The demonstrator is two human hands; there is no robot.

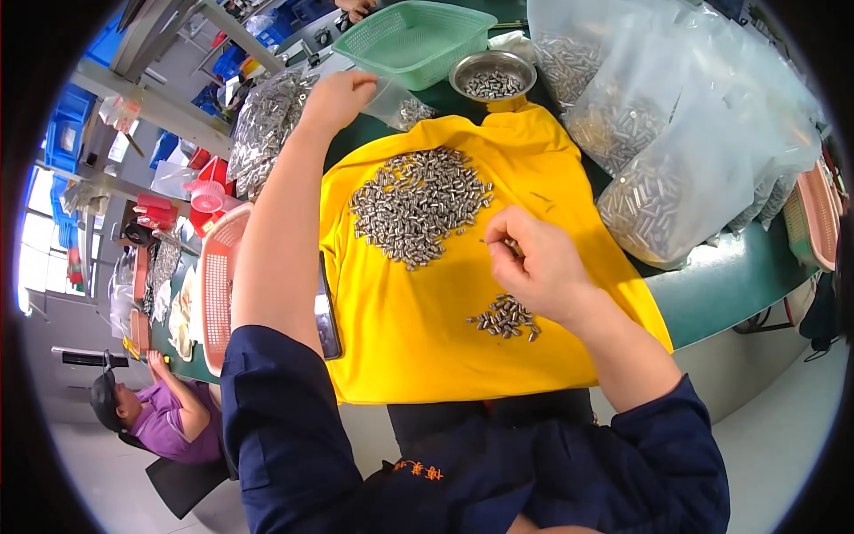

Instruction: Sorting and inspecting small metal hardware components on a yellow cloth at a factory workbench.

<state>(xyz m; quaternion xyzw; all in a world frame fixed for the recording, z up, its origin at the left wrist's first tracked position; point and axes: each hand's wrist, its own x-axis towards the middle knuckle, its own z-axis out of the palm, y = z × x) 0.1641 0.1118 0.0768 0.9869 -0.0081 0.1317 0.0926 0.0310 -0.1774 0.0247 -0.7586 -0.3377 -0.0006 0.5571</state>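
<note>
Metal pins (418, 205) lie heaped mid-frame on our yellow cloth (427, 329). Our right hand (534, 262) pinches one pin; our left hand (336, 98), fingers curled, touches a clear bag (400, 105) at upper centre.

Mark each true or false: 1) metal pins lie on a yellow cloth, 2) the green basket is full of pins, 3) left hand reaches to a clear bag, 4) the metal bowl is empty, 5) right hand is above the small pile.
1) True: the metal pins lie on the yellow cloth.
2) False: the green basket looks empty.
3) True: the left hand is at a clear bag.
4) False: the metal bowl holds pins.
5) True: the right hand is just above the small pile, pinching something small.
</note>
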